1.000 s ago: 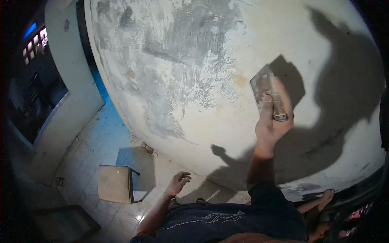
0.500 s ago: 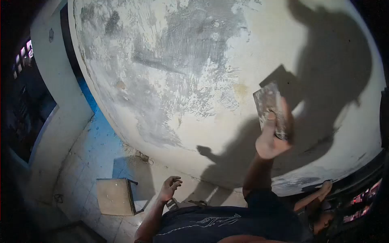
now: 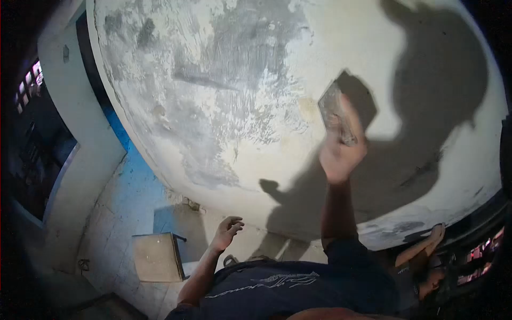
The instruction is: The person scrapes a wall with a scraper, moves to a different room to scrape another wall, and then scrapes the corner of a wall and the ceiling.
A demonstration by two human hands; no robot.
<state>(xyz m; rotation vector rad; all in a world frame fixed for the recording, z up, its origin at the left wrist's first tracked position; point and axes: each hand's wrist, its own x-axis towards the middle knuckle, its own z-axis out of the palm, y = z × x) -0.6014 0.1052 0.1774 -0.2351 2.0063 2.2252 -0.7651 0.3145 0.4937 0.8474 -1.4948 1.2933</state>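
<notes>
In front of the grey-patched wall [image 3: 256,165], the right hand [image 3: 343,156] gripped a flat tool [image 3: 330,105]; whether it touched the wall could not be told. The left hand [image 3: 228,233] hung loosely curled near the wall's foot. A stool [image 3: 156,258] stood off the wall's lower left, another person [image 3: 418,253] was by its lower right edge, and a large shadow [image 3: 440,85] darkened its right side.

The wall [image 3: 240,106] looks matt, its plaster rough.
</notes>
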